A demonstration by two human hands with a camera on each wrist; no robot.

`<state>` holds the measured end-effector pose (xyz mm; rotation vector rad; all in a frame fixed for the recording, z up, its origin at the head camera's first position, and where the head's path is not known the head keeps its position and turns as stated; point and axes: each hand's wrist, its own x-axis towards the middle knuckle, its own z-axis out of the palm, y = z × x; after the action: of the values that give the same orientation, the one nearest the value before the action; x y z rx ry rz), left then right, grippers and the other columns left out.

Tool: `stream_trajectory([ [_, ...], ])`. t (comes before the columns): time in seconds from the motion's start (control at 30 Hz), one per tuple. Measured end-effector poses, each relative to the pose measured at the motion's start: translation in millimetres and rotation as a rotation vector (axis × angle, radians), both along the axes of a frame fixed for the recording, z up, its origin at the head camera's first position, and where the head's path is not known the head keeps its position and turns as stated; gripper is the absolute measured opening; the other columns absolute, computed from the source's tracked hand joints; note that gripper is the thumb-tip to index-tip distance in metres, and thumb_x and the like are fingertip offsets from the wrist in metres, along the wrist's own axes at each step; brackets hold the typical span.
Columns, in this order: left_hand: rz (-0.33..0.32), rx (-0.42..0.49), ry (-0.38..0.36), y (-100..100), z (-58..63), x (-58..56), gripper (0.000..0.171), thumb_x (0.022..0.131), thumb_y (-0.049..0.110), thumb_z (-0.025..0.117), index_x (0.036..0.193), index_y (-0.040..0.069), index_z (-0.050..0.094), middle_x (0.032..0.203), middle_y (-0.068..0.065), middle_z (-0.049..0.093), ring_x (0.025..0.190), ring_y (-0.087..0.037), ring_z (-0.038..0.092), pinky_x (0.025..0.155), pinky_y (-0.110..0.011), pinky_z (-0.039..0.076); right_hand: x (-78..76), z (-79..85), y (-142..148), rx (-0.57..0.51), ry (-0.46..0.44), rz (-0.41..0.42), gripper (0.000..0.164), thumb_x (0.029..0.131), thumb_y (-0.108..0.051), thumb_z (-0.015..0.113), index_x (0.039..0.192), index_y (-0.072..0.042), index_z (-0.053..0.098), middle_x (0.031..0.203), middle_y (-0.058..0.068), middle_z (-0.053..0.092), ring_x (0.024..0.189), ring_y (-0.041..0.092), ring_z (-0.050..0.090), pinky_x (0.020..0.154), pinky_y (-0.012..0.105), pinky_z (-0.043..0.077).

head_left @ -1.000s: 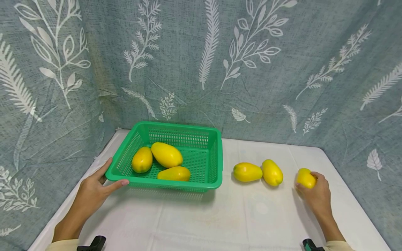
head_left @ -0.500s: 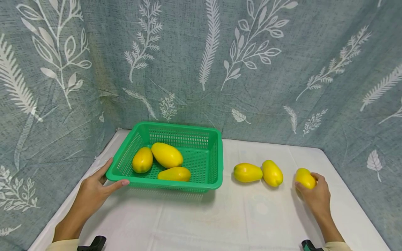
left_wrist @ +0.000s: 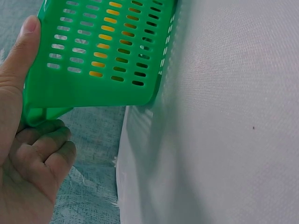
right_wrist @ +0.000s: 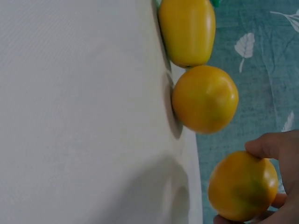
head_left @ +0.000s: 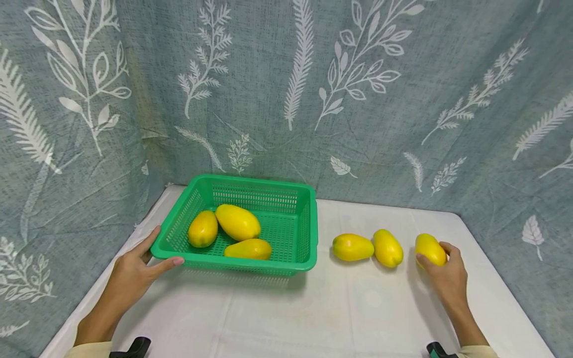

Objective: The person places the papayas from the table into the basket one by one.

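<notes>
My left hand [head_left: 134, 273] grips the near left corner of a green plastic basket [head_left: 286, 265], its thumb along the outer side and its fingers curled under the rim, as the left wrist view shows. Inside the basket lie three yellow mangoes [head_left: 238, 222]. On the right, my right hand [head_left: 449, 278] holds another yellow mango [head_left: 429, 248] between thumb and fingers. Its shadow falls apart from it on the cloth in the right wrist view. To its left, two more mangoes, one lying sideways [head_left: 352, 247] and one tilted [head_left: 387, 248], sit close together on the table.
A white cloth [head_left: 331, 308] covers the table. Grey-green curtains [head_left: 268, 149] with white leaf prints hang behind and at both sides, right up to the table's edges. The basket stands at the back left, near the curtain.
My right hand has moved a little left and away from me, carrying the mango with it. The left hand, the basket and the other mangoes have stayed in place.
</notes>
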<state>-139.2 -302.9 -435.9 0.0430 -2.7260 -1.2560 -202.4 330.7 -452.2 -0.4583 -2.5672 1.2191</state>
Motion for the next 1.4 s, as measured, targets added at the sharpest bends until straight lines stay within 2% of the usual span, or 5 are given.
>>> stream_trajectory([
  [0.9, -0.002, -0.009, 0.015, -1, -1.2, -0.6, 0.101, 0.097, 0.040, 0.080, 0.171, 0.016, 0.016, 0.164, -0.037, 0.030, 0.144, -0.052, 0.043, 0.076, -0.001, 0.038, 7.3, 25.4, -54, -0.048, 0.072, 0.161, 0.075, 0.107, -0.037, 0.064, 0.165, -0.006, 0.029, 0.168, 0.019, 0.036, 0.143, 0.042, 0.047, 0.115, 0.060, 0.043],
  [0.97, -0.002, -0.008, 0.012, -1, -1.1, -0.7, 0.101, 0.097, 0.040, 0.080, 0.171, 0.016, 0.015, 0.164, -0.037, 0.030, 0.145, -0.052, 0.042, 0.076, -0.001, 0.038, 8.0, 27.6, -58, -0.039, 0.078, 0.177, 0.074, 0.107, -0.037, 0.064, 0.165, -0.007, 0.029, 0.167, 0.019, 0.037, 0.142, 0.042, 0.049, 0.113, 0.052, 0.047],
  [1.03, -0.001, -0.010, 0.012, -1, -1.0, -0.8, 0.101, 0.097, 0.040, 0.080, 0.171, 0.016, 0.016, 0.164, -0.037, 0.030, 0.145, -0.052, 0.042, 0.076, 0.000, 0.038, 9.1, 29.4, -61, -0.042, 0.083, 0.197, 0.074, 0.107, -0.037, 0.065, 0.165, -0.008, 0.030, 0.166, 0.019, 0.038, 0.139, 0.041, 0.051, 0.107, 0.033, 0.050],
  [1.17, 0.003, -0.013, 0.008, 0, -0.5, -0.6, 0.101, 0.097, 0.041, 0.080, 0.171, 0.017, 0.015, 0.164, -0.037, 0.030, 0.145, -0.052, 0.043, 0.075, -0.002, 0.038, 12.1, 32.7, -67, -0.065, 0.104, 0.240, 0.072, 0.106, -0.036, 0.067, 0.164, -0.010, 0.032, 0.164, 0.019, 0.041, 0.134, 0.041, 0.054, 0.086, 0.005, 0.041],
  [1.4, 0.011, -0.012, 0.013, 0, -0.4, -0.3, 0.102, 0.096, 0.041, 0.081, 0.170, 0.015, 0.016, 0.164, -0.038, 0.030, 0.145, -0.053, 0.042, 0.075, 0.000, 0.037, 15.0, 38.4, -83, -0.084, 0.120, 0.305, 0.070, 0.105, -0.035, 0.068, 0.163, -0.013, 0.035, 0.160, 0.018, 0.044, 0.128, 0.037, 0.056, 0.083, 0.008, 0.045],
])
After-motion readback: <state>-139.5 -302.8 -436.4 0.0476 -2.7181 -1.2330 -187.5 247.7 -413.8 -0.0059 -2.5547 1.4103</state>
